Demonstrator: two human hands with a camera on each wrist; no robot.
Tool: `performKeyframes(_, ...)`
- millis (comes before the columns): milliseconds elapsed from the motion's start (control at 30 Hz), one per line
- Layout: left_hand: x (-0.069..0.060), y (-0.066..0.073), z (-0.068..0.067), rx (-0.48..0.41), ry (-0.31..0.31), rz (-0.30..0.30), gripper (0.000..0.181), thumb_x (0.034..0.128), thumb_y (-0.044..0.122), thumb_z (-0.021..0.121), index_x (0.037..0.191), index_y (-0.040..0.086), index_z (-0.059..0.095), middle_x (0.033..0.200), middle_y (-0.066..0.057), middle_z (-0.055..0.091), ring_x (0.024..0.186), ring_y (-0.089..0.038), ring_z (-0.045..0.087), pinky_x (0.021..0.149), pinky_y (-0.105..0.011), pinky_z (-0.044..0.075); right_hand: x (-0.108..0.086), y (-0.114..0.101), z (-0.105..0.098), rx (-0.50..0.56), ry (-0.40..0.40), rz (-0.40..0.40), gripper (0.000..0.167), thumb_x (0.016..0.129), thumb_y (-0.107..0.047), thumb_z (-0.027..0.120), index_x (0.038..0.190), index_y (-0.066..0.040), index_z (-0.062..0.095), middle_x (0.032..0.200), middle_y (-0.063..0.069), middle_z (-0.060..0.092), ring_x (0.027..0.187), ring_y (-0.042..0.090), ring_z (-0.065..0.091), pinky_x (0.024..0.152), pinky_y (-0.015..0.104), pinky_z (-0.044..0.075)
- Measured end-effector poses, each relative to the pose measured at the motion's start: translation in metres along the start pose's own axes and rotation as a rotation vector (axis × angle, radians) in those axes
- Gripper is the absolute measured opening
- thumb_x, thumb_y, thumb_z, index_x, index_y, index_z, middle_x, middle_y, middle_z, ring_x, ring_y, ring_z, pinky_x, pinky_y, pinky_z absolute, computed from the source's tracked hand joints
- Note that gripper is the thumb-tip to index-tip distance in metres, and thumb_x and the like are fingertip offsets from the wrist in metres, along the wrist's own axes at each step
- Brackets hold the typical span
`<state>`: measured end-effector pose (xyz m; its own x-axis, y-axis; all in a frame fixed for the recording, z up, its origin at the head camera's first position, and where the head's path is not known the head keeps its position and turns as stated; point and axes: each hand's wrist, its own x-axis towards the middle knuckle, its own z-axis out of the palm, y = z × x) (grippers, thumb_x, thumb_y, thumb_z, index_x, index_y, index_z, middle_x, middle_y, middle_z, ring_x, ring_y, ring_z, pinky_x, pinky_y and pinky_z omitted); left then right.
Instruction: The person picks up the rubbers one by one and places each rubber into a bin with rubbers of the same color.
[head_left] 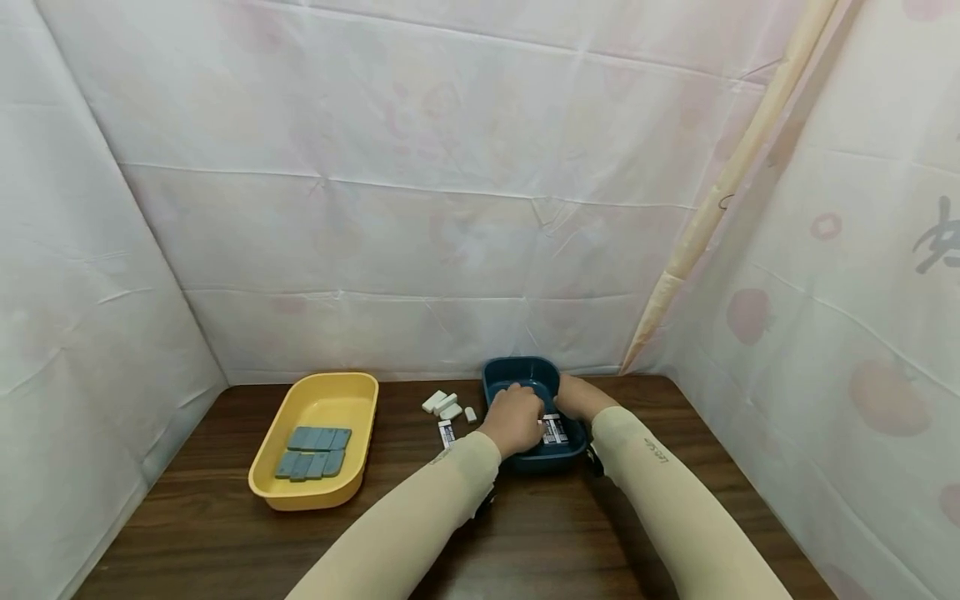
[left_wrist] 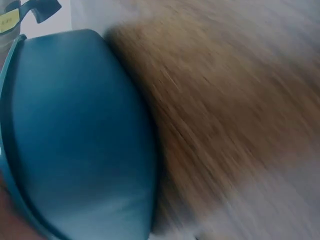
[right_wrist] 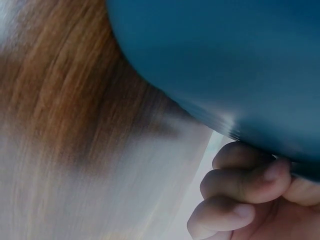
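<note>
The dark blue tray (head_left: 519,364) stands at the middle of the table's far part, with several black-and-white sleeved erasers (head_left: 555,429) inside. My left hand (head_left: 516,419) reaches over its left side, fingers bent down; a small white end, seemingly an eraser, shows at the fingertips. In the left wrist view only the tray's outer wall (left_wrist: 85,130) and a bit of skin appear. My right hand (head_left: 583,398) is at the tray's right rim. Several of its fingers (right_wrist: 245,185) curl beside the outer wall in the right wrist view; thumb and index fingertips are hidden there.
A yellow tray (head_left: 363,383) on the left holds two rows of grey-blue blocks (head_left: 315,452). Between the trays lie several plain white erasers (head_left: 450,412) and a sleeved eraser (head_left: 446,432). Curtains enclose the wooden table (head_left: 225,533) at back and sides.
</note>
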<state>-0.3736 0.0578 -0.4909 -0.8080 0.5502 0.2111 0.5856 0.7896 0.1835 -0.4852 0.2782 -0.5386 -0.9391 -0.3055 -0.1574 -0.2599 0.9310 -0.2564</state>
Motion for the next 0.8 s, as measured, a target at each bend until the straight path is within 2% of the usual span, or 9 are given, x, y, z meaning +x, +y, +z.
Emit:
performKeyframes(33, -0.002, -0.004, -0.001, 0.01, 0.027, -0.003, 0.015, 0.1053, 0.032, 0.082, 0.094, 0.023, 0.085, 0.102, 0.004, 0.072, 0.093, -0.017, 0.058, 0.084, -0.037, 0.052, 0.002, -0.002, -0.002, 0.02, -0.01, 0.025, 0.021, 0.109, -0.012, 0.06, 0.126, -0.005, 0.07, 0.127, 0.015, 0.076, 0.101, 0.022, 0.07, 0.097, 0.052, 0.059)
performKeyframes(133, -0.008, -0.017, -0.009, 0.035, 0.106, -0.022, 0.011, 0.1058, 0.031, 0.081, 0.105, 0.023, 0.088, 0.109, 0.003, 0.073, 0.099, -0.019, 0.059, 0.086, -0.039, 0.054, -0.024, -0.033, -0.021, 0.083, -0.028, 0.111, 0.023, 0.109, -0.008, 0.06, 0.129, -0.001, 0.068, 0.124, 0.015, 0.075, 0.102, 0.024, 0.069, 0.098, 0.052, 0.06)
performKeyframes(233, -0.016, -0.035, -0.017, 0.05, 0.16, -0.061, 0.012, 0.1061, 0.028, 0.079, 0.106, 0.021, 0.088, 0.11, 0.001, 0.072, 0.099, -0.02, 0.059, 0.085, -0.041, 0.053, -0.041, -0.052, -0.032, 0.103, -0.041, 0.164, 0.033, 0.111, -0.008, 0.059, 0.14, 0.008, 0.063, 0.131, 0.022, 0.073, 0.106, 0.029, 0.069, 0.099, 0.051, 0.06)
performKeyframes(333, -0.025, -0.053, -0.025, 0.045, 0.182, -0.092, 0.011, 0.1065, 0.024, 0.078, 0.106, 0.018, 0.087, 0.108, -0.001, 0.072, 0.099, -0.022, 0.061, 0.086, -0.043, 0.055, -0.048, -0.056, -0.034, 0.067, -0.034, 0.163, 0.043, 0.113, -0.01, 0.057, 0.151, 0.011, 0.056, 0.142, 0.026, 0.07, 0.112, 0.03, 0.068, 0.103, 0.052, 0.058)
performKeyframes(500, -0.041, -0.082, -0.032, 0.009, 0.158, -0.154, 0.011, 0.1076, 0.022, 0.078, 0.108, 0.014, 0.086, 0.112, -0.006, 0.075, 0.105, -0.028, 0.07, 0.093, -0.049, 0.061, -0.049, -0.054, -0.033, 0.048, -0.022, 0.131, 0.05, 0.115, -0.01, 0.056, 0.158, 0.013, 0.049, 0.153, 0.032, 0.064, 0.126, 0.034, 0.068, 0.112, 0.056, 0.056)
performKeyframes(633, -0.054, -0.098, -0.037, -0.017, 0.128, -0.211, 0.012, 0.107, 0.024, 0.08, 0.109, 0.014, 0.086, 0.116, -0.007, 0.076, 0.11, -0.03, 0.073, 0.095, -0.051, 0.062, -0.045, -0.053, -0.03, 0.048, -0.03, 0.125, 0.053, 0.116, -0.011, 0.055, 0.162, 0.013, 0.045, 0.159, 0.034, 0.06, 0.138, 0.039, 0.067, 0.117, 0.059, 0.054)
performKeyframes(800, -0.063, -0.109, -0.041, -0.085, 0.002, -0.259, 0.016, 0.1077, 0.025, 0.078, 0.114, 0.013, 0.086, 0.119, -0.008, 0.081, 0.104, -0.028, 0.077, 0.091, -0.05, 0.065, -0.044, -0.053, -0.03, 0.041, -0.041, 0.127, 0.057, 0.116, -0.011, 0.054, 0.167, 0.011, 0.041, 0.165, 0.034, 0.055, 0.145, 0.044, 0.064, 0.119, 0.06, 0.053)
